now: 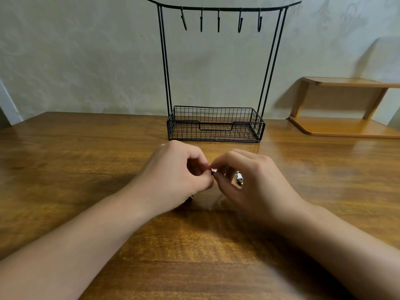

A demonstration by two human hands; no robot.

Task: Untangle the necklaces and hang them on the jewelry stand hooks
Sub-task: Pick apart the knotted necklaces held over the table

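Left hand [175,169]: pinched small metal necklace piece [213,171], frame centre.
Right hand [249,178]: pinched same piece; silver pendant [239,178] under palm.
Table [86,169]: wooden.
Jewelry stand [216,124]: upper centre, five hooks [218,20] bare.

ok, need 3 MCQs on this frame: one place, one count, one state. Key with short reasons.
1. Where is the jewelry stand?
A. behind the hands
B. left of the hands
C. on the wooden shelf

2. How many hooks hang from its top bar?
A. three
B. five
C. seven

3. State of the hooks?
A. all bare
B. one holds a necklace
C. all full

Key: 1 A, the stand sits beyond the left hand and right hand. 2 B, five show. 3 A, the necklace piece is pinched between both hands.
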